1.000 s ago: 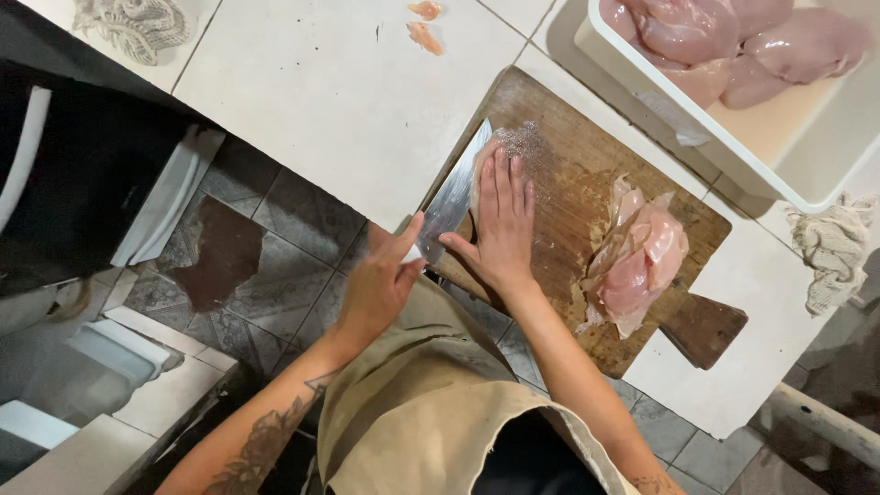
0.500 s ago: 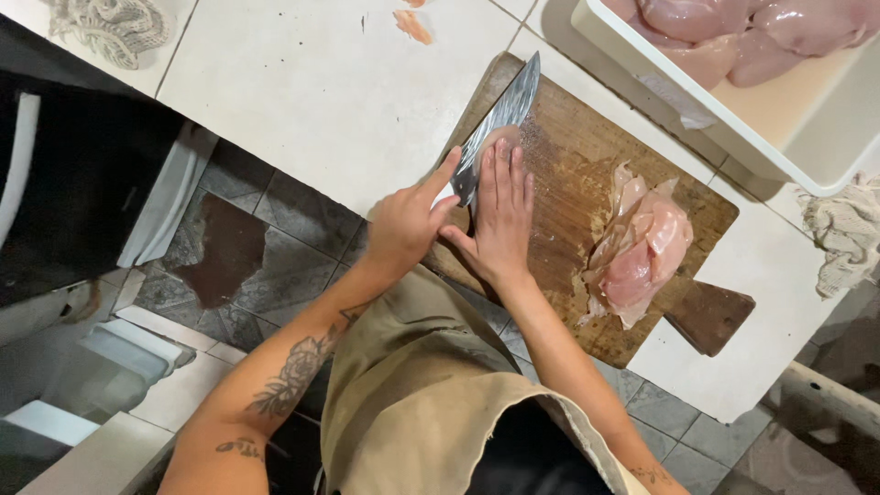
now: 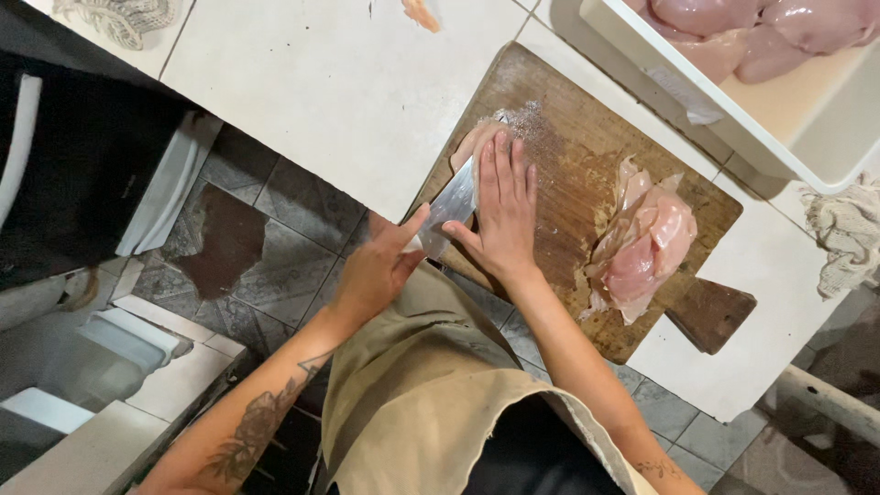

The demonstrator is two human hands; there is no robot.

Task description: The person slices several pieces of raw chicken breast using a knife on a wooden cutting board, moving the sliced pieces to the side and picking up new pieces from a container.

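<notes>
My left hand (image 3: pixel 380 266) grips the handle of a large knife (image 3: pixel 454 206), forefinger stretched along it. The blade lies nearly flat and runs sideways into a pale chicken piece (image 3: pixel 469 142) on the near left corner of a worn wooden cutting board (image 3: pixel 568 119). On top of that piece my right hand (image 3: pixel 502 215) presses flat with fingers straight, just above the blade. A pile of sliced raw chicken (image 3: pixel 642 243) lies on the board's right side, close to its handle.
A white tub (image 3: pixel 697 87) of raw chicken breasts (image 3: pixel 733 27) stands at the top right on the white tiled counter (image 3: pixel 321 92). A cloth (image 3: pixel 848 229) lies at the right edge, another cloth (image 3: pixel 119 16) top left. A meat scrap (image 3: pixel 420 11) lies beyond the board.
The knife slid forward across the board, then drew back toward my body. My right hand stayed flat on the chicken piece.
</notes>
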